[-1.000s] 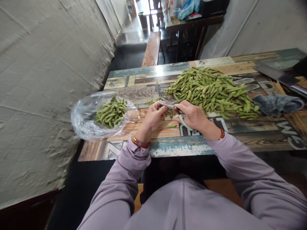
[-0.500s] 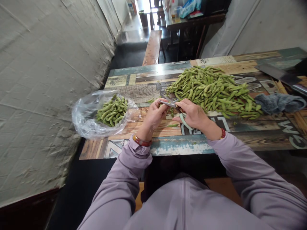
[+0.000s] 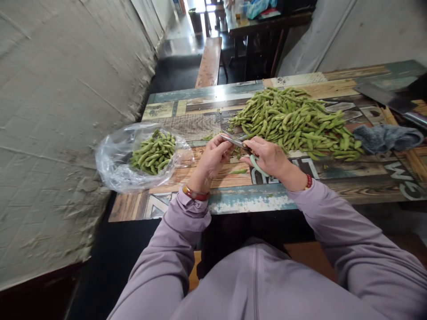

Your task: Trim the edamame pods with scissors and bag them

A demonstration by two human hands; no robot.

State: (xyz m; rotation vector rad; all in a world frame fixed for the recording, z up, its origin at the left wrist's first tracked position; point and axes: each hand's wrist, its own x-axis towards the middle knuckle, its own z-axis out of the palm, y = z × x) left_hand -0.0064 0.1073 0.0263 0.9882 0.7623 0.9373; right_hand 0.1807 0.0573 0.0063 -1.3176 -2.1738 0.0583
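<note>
My right hand (image 3: 268, 156) is closed around the pale green handles of a pair of scissors (image 3: 233, 141), whose metal blades are parted and point left. The blades reach the fingertips of my left hand (image 3: 215, 156), which are pinched together; what lies between them is hidden by the fingers and blades. Right behind my hands spreads a large heap of green soybean pods (image 3: 290, 120) on the table. Further left, a clear plastic bag (image 3: 111, 155) lies open with a smaller pile of pods (image 3: 154, 153) in it. A loose green piece (image 3: 238, 172) lies between my wrists.
The patterned wood-look table (image 3: 196, 124) runs across in front of me, with a rough pale wall to its left. At the right lie a grey cloth (image 3: 387, 138) and a cleaver (image 3: 387, 98). A wooden bench (image 3: 209, 62) and another table (image 3: 267, 24) stand beyond.
The view has shifted slightly, so the table appears a little higher and further left. Both hands keep nearly the same pose, with the scissors still at the left fingertips.
</note>
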